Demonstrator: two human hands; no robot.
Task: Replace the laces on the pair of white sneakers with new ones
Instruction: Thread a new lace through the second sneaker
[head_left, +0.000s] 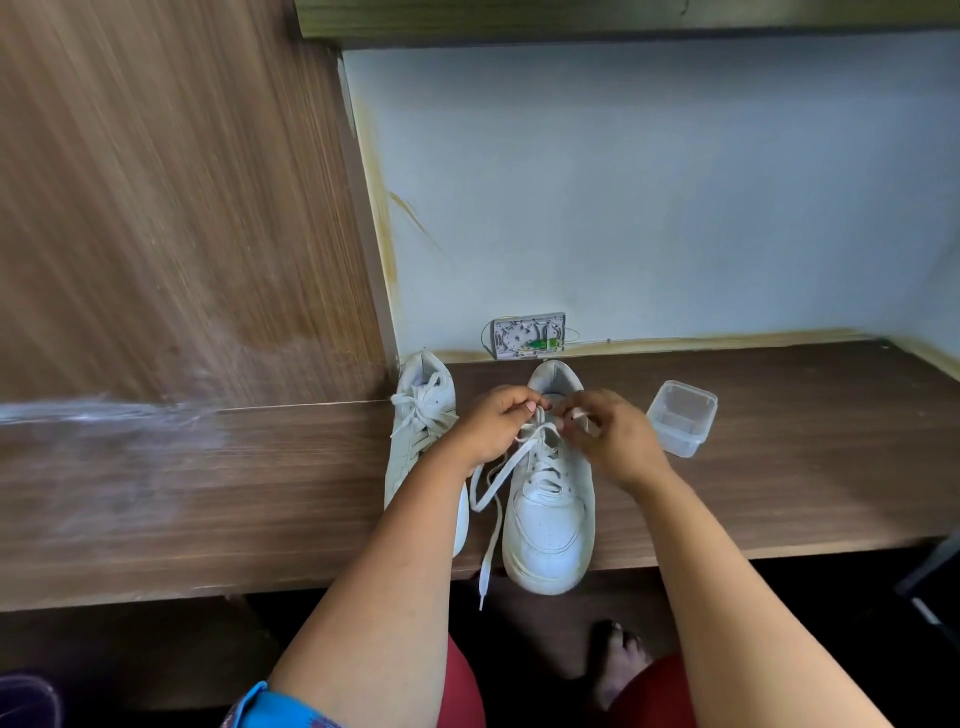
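Observation:
Two white sneakers stand side by side on the wooden desk (260, 493), toes toward me. The left sneaker (421, 426) is laced with a tied bow, partly hidden behind my left forearm. On the right sneaker (550, 525), the white lace (491, 519) is loose, with one end hanging over the desk's front edge. My left hand (491, 423) pinches the lace near the top eyelets. My right hand (613, 439) pinches the other lace end just beside it, over the shoe's opening.
A clear plastic container (681, 418) stands on the desk right of the right sneaker. A small wall socket plate (527, 335) with wires sits behind the shoes. A wooden panel (171, 208) rises at the left. My bare foot (621, 657) is below the desk.

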